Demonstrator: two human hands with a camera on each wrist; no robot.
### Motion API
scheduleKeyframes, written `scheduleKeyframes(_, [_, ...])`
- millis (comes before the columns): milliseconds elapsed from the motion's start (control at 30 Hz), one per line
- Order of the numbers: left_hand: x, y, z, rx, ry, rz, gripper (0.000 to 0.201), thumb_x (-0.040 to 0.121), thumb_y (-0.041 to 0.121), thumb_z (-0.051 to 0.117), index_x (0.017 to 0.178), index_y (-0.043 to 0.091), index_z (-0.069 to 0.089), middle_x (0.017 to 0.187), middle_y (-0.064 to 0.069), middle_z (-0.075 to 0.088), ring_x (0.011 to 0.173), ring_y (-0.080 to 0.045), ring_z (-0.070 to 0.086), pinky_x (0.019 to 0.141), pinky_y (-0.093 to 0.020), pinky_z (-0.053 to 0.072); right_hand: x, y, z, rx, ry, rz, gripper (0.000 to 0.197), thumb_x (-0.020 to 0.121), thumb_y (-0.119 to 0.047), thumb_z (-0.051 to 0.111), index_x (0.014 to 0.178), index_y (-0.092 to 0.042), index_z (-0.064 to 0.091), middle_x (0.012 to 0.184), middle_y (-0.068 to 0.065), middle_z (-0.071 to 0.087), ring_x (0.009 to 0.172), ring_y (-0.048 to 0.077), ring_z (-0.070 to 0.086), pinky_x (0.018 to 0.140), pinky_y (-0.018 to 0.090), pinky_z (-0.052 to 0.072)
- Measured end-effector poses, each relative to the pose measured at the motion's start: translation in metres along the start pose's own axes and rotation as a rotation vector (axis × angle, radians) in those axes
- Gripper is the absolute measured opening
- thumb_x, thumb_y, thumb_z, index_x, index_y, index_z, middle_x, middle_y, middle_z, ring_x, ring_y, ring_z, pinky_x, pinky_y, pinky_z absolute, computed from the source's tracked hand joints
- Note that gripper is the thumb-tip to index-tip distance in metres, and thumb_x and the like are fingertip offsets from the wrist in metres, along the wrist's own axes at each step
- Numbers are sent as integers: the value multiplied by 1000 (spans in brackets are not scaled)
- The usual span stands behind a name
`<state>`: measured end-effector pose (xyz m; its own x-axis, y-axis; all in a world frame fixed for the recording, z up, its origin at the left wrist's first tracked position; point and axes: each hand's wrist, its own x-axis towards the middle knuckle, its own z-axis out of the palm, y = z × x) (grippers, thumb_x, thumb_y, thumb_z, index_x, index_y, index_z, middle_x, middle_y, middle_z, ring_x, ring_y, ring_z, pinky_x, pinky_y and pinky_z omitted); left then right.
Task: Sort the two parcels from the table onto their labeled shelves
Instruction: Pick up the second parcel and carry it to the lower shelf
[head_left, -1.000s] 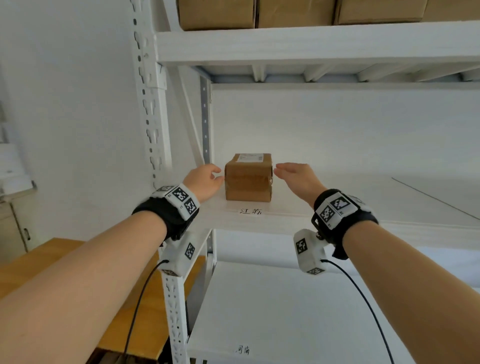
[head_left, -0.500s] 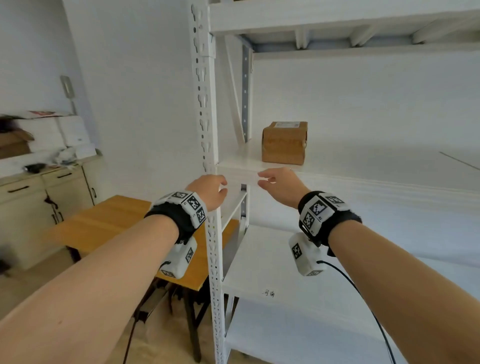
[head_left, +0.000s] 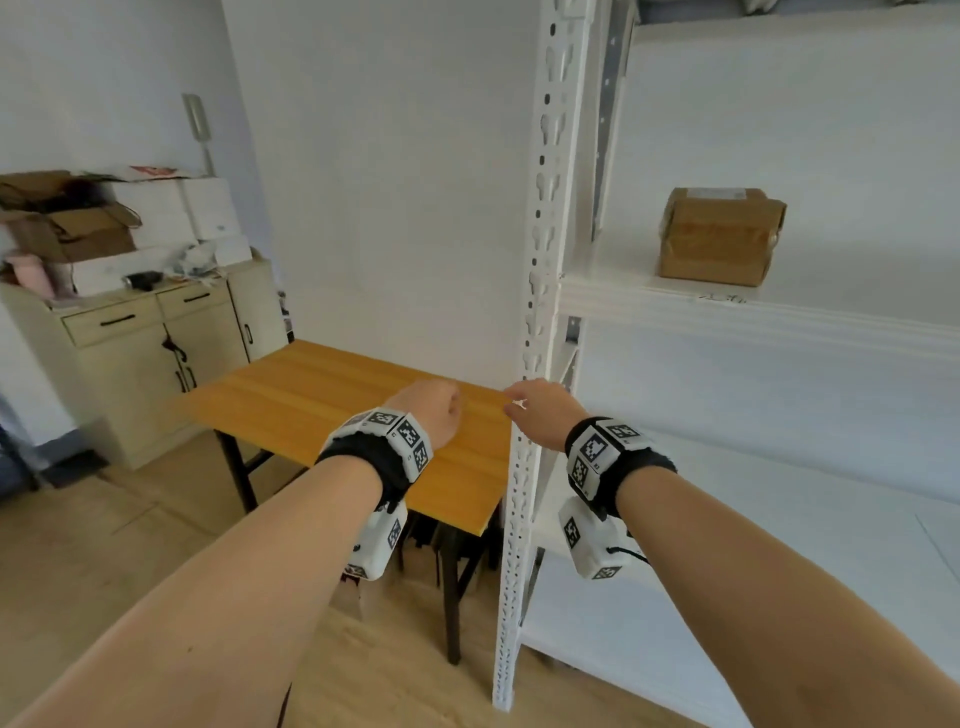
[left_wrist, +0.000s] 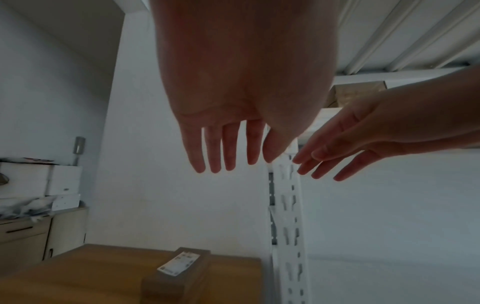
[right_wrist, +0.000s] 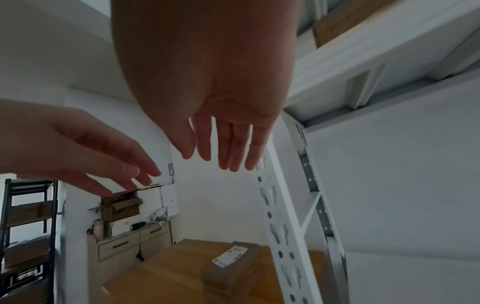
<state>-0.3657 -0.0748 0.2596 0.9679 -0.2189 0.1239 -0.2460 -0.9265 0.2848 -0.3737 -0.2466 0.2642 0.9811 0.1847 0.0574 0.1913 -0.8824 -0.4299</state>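
Observation:
One brown parcel with a white label on top stands on the white labeled shelf, far from both hands. A second brown parcel lies on the wooden table; the head view hides it behind my hands. My left hand hovers above the table with straight fingers and holds nothing. My right hand hangs beside it, in front of the rack's post, fingers straight and empty.
The rack's white perforated post stands between the table and the shelves. A lower white shelf lies under the right arm. A beige cabinet piled with boxes sits at the left wall. A black rack stands further left.
Both hands have let go of the parcel on the shelf, drawn back and dropped to the left, over the table. The view has swung left and down.

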Motion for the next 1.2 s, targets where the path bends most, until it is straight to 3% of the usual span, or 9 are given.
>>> scheduleKeyframes(200, [19,-84,5,74,18,107,34,97,22,38,122,13,59,122,-6,63,97,-24,65,80,-38,56,48,-45,66,52,11,80,40,96,-20,42,133,-12,53,136,11,57,121,28,57,99,38,47])
scheduleKeyframes(500, [67,-205,36,-23,-81,159,38,97,21,39,132,14,52,132,-5,56,104,-21,63,87,-35,54,115,-80,138,64,-8,180,41,98,-19,39,138,-14,48,138,10,56,116,27,61,95,38,51])
scheduleKeyframes(600, [89,-233,52,-59,-118,145,36,97,21,39,131,16,52,129,-3,59,82,-16,59,75,-29,52,141,-78,158,90,-18,211,42,98,-20,40,139,-15,47,138,10,56,113,27,63,92,38,52])
scheduleKeyframes(700, [118,-257,69,-72,-153,122,35,98,22,39,129,17,53,124,-4,61,71,-14,52,66,-27,48,173,-69,179,107,-38,250,42,98,-21,41,139,-14,46,143,8,52,124,27,56,100,38,47])
scheduleKeyframes(833, [165,-282,89,-60,-223,79,36,98,23,38,131,17,52,120,-5,64,74,-17,56,63,-26,44,226,-51,207,155,-59,293,41,98,-21,41,138,-14,48,141,8,54,119,27,59,96,36,48])
scheduleKeyframes(967, [215,-301,105,-64,-291,34,38,99,22,39,135,16,49,133,-6,58,106,-23,63,84,-33,52,278,-32,227,218,-48,331,42,98,-22,41,138,-12,48,141,9,54,124,25,56,99,34,46])
scheduleKeyframes(1000, [227,-305,108,-69,-313,20,39,99,23,38,136,15,48,132,-7,59,101,-22,64,82,-33,52,290,-28,231,233,-47,346,42,98,-23,41,138,-12,48,141,9,54,123,25,57,97,33,46])
scheduleKeyframes(1100, [262,-317,122,-123,-333,-3,39,99,23,38,136,14,48,109,-10,68,54,-12,54,51,-24,42,319,-15,240,272,-65,396,41,98,-22,40,137,-14,49,140,12,54,112,27,63,81,28,49])
scheduleKeyframes(1200, [290,-329,135,-181,-361,-8,39,99,23,38,135,13,48,112,-10,68,64,-18,62,58,-28,47,347,-4,249,297,-115,436,41,98,-20,41,137,-14,49,142,11,52,122,27,57,90,31,48])
